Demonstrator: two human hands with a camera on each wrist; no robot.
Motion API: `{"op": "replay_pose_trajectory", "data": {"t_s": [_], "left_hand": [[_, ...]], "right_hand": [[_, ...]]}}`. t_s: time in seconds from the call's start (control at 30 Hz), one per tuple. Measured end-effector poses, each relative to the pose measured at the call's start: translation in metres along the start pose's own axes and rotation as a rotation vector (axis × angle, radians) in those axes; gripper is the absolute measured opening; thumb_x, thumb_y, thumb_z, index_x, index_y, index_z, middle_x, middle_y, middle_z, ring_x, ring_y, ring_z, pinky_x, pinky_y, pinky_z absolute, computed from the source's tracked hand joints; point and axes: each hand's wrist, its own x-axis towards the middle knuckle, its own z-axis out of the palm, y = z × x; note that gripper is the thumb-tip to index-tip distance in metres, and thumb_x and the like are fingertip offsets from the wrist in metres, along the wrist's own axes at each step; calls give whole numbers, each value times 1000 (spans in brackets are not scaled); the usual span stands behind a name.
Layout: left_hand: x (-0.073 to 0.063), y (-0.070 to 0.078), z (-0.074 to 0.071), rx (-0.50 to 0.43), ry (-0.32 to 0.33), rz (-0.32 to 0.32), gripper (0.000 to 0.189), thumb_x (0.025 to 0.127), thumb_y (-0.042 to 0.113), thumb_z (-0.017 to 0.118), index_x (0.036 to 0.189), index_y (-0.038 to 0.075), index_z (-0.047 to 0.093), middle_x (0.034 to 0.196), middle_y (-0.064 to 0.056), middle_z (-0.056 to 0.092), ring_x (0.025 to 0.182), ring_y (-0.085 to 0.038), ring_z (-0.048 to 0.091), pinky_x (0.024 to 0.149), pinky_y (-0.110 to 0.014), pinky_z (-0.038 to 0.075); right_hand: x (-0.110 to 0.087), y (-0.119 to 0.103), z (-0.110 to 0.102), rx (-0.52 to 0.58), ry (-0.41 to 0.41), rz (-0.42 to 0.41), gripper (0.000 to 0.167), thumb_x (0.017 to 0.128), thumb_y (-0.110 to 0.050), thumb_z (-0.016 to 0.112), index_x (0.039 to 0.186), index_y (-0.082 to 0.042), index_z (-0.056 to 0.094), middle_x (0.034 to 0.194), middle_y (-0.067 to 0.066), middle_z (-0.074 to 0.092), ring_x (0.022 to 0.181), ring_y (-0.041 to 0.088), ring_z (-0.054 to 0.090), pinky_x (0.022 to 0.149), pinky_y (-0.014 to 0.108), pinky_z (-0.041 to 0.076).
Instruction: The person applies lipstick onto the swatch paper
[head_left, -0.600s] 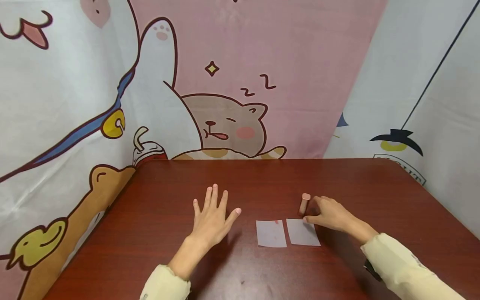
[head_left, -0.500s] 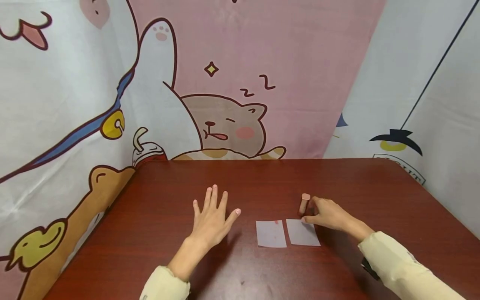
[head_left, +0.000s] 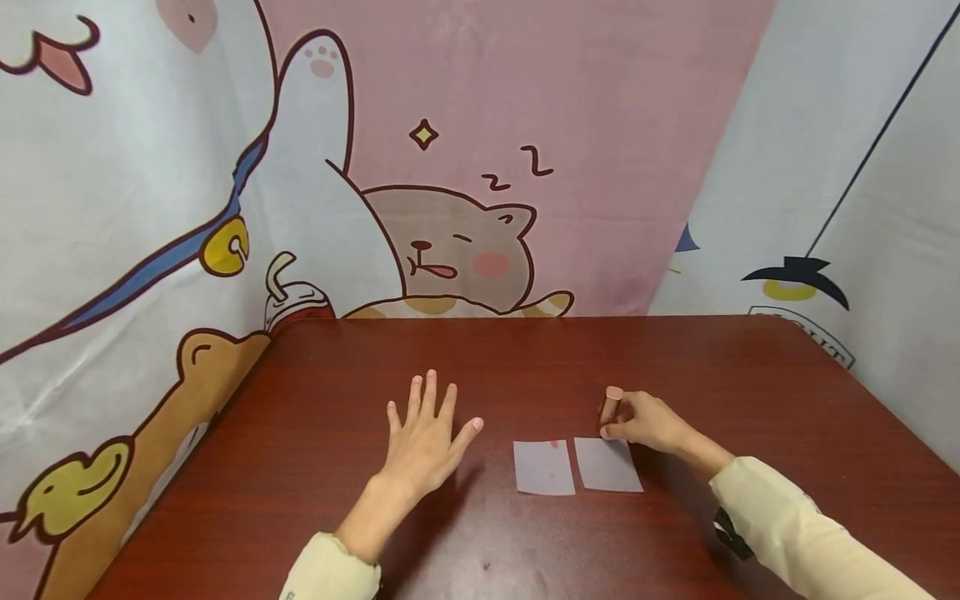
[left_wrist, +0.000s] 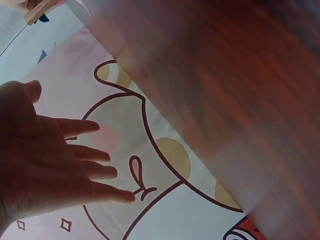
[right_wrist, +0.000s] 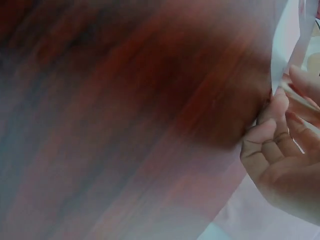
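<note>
A small upright wooden stamp (head_left: 612, 402) with a pinkish top stands on the table, just behind the right paper square (head_left: 609, 467). My right hand (head_left: 654, 422) pinches the stamp between thumb and curled fingers, with the thumb low near the paper's back edge. To the left lies a second paper square (head_left: 544, 468) with a small red mark near its top. My left hand (head_left: 422, 442) is spread over the table, fingers straight and apart, holding nothing. The left wrist view shows that open left hand (left_wrist: 50, 155) from the palm side.
The dark red-brown table (head_left: 487, 550) reaches back to a cloth backdrop (head_left: 600, 125) with cartoon animals. More of the printed cloth hangs along the left and right sides.
My right hand has moved slightly left, its thumb and fingers closing round the stamp. The stamp, papers and left hand have stayed in place.
</note>
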Motion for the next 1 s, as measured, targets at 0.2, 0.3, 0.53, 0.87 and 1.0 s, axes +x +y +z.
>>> {"op": "replay_pose_trajectory", "data": {"t_s": [0.2, 0.3, 0.53, 0.87, 1.0], "left_hand": [[-1, -1, 0, 2, 3, -2, 72, 93, 57, 37, 145, 7, 32, 152, -19, 8, 139, -34, 0, 102, -65, 7], [-1, -1, 0, 13, -1, 2, 73, 93, 58, 36, 146, 7, 30, 153, -18, 8, 139, -33, 2, 102, -64, 8], [-2, -1, 0, 15, -1, 13, 73, 93, 57, 37, 146, 8, 29, 153, -14, 12, 139, -30, 11, 103, -63, 12], [-2, 7, 0, 9, 19, 64, 70, 94, 53, 40, 147, 9, 26, 153, -9, 16, 138, -27, 18, 102, -62, 17], [-1, 12, -1, 3, 64, 110, 68, 95, 50, 43, 147, 8, 28, 152, -8, 21, 137, -26, 22, 102, -60, 22]], "right_hand": [[1, 2, 4, -15, 62, 46, 12, 79, -16, 73, 82, -6, 66, 63, -1, 58, 55, 14, 53, 49, 29, 40], [0, 4, 6, -48, 109, 49, 14, 77, -18, 75, 78, -7, 66, 60, -2, 57, 55, 13, 50, 48, 28, 38], [0, 5, 8, -163, 234, -84, 22, 74, -11, 75, 63, -14, 56, 54, -7, 48, 50, 6, 40, 47, 23, 31], [-12, -6, 3, -345, 304, -287, 16, 70, -9, 69, 65, -15, 55, 56, -11, 42, 50, 2, 39, 46, 21, 35], [-20, -15, 1, -384, 319, -338, 17, 72, -12, 68, 66, -16, 52, 57, -12, 39, 50, 1, 35, 44, 19, 31]]}}
